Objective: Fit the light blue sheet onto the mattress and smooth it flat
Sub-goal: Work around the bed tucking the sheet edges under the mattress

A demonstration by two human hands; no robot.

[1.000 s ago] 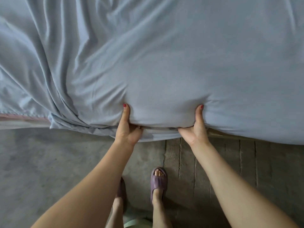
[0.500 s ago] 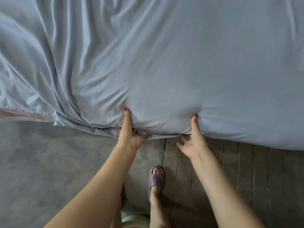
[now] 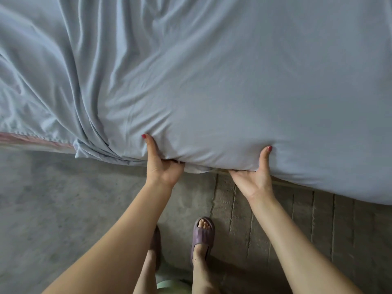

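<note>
step: hem being tucked | left hand and right hand: sheet edge pinched, thumbs on top, lower centre | folds bunched centre left, unsmoothed

The mattress shows pink at nine o'clock; the light blue sheet lies creased over it above the grey floor.

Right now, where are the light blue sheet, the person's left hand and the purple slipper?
light blue sheet (image 3: 233,92), head view, its smoother middle stretch.
left hand (image 3: 162,166), head view, back of the hand at the sheet's edge.
purple slipper (image 3: 201,235), head view, the strap over the foot.
</note>
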